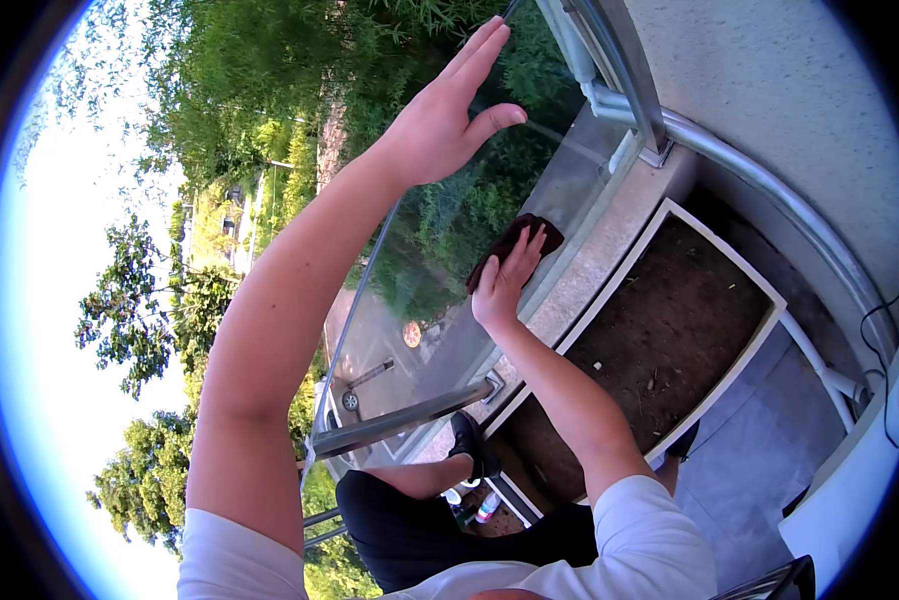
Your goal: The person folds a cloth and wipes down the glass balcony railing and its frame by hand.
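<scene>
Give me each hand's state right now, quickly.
Left hand: open, fingers extended, nothing visible in it.
Right hand: open, spread over a dark cloth against the glass.

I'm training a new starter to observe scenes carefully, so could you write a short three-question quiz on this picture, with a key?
1. Multiple choice: what lies under the right hand?
A) A yellow sponge
B) A dark cloth
C) A wooden brush

2. True or false, of the white-rimmed planter box: it is filled with white pebbles.

3. Fill in the blank: the hand higher in the picture, with nothing visible in its grasp, is the person's ____ hand.

Key:
1. B: the fingers are spread over a dark cloth.
2. False: it holds brown soil.
3. Left: the left hand is raised with its fingers extended.
</scene>
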Tool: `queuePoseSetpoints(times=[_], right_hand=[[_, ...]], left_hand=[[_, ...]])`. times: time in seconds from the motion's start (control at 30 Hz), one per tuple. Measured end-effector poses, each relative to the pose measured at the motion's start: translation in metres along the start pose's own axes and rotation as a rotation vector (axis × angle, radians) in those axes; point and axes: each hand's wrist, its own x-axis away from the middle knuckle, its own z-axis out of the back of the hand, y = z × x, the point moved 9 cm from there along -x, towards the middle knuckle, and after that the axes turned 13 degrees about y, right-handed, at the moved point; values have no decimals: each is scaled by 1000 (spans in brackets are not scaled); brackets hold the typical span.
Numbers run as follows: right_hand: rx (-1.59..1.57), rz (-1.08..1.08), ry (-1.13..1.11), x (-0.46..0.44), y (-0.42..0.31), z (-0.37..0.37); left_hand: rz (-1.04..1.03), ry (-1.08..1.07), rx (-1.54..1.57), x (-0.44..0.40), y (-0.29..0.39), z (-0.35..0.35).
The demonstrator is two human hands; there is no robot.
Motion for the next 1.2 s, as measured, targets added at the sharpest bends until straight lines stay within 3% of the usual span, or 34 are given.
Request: queuePoseSetpoints(times=[1.2], right_hand=[[-41, 39, -43, -50, -139, -11]], left_hand=[[59, 13, -1, 2, 2, 5]])
